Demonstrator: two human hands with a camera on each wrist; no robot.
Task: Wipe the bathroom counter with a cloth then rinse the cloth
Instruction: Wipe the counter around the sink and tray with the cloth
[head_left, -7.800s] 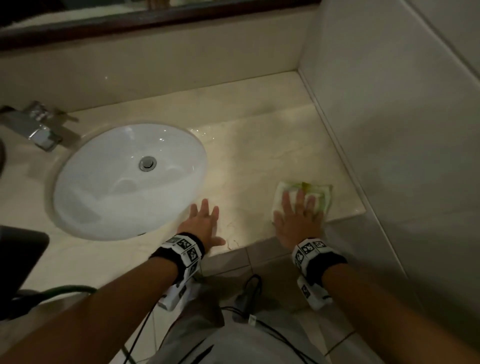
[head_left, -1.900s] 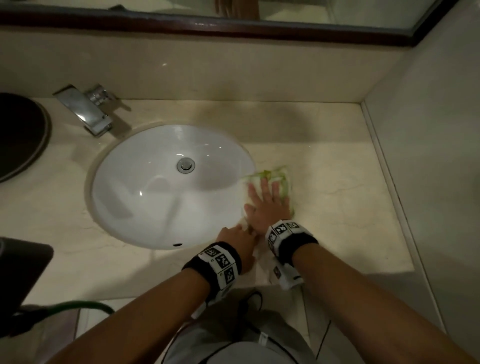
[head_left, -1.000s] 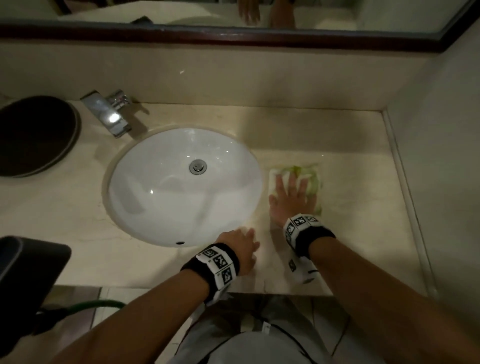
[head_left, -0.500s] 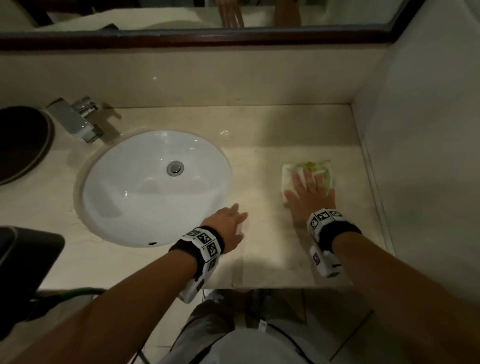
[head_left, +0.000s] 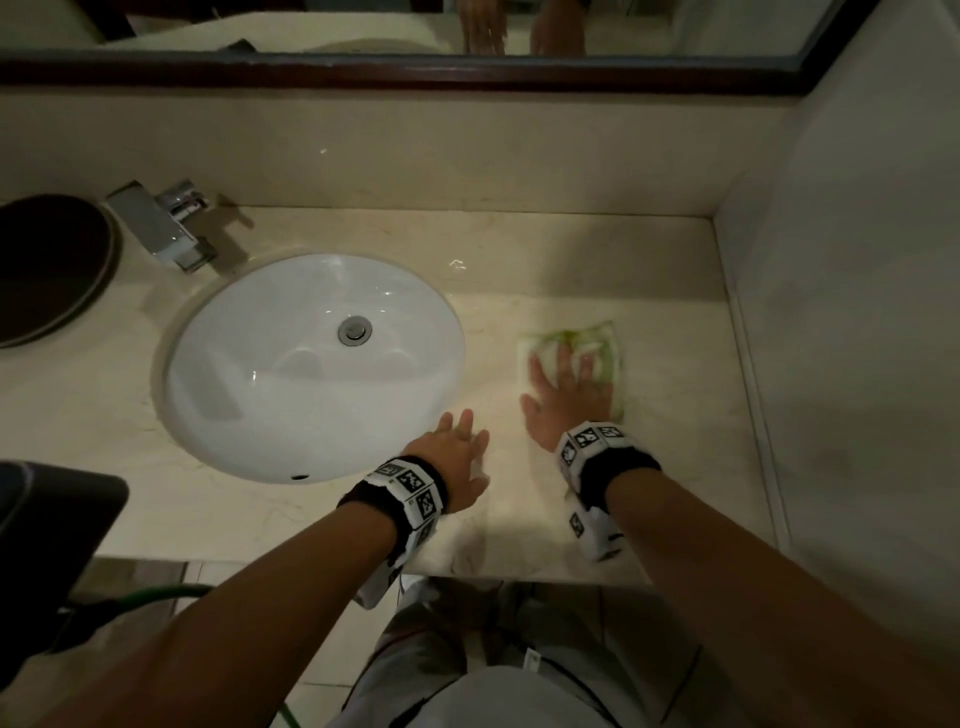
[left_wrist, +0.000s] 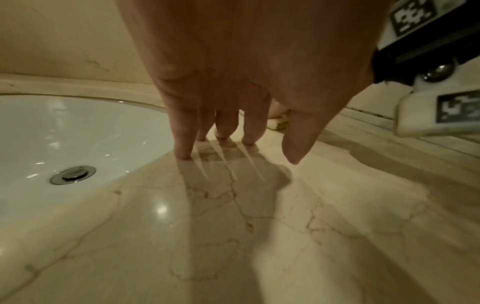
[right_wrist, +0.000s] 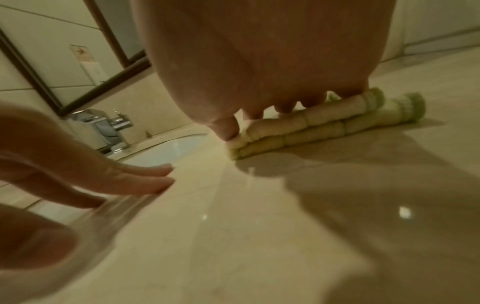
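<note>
Folded white cloth (head_left: 608, 358) with green streaks lies flat on the beige marble desk (head_left: 571, 270), right of the white sink basin (head_left: 249, 395), two layers thick.

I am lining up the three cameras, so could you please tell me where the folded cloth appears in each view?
Head: the cloth lies right of centre under the right hand.
Left wrist: only a sliver shows behind the fingers.
Right wrist: upper right, under the fingertips.
Shared landmark: the sink basin.

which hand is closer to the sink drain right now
Left. The left hand rests on the counter right at the basin's near rim, nearer the drain. The right hand presses the cloth farther right.
</note>
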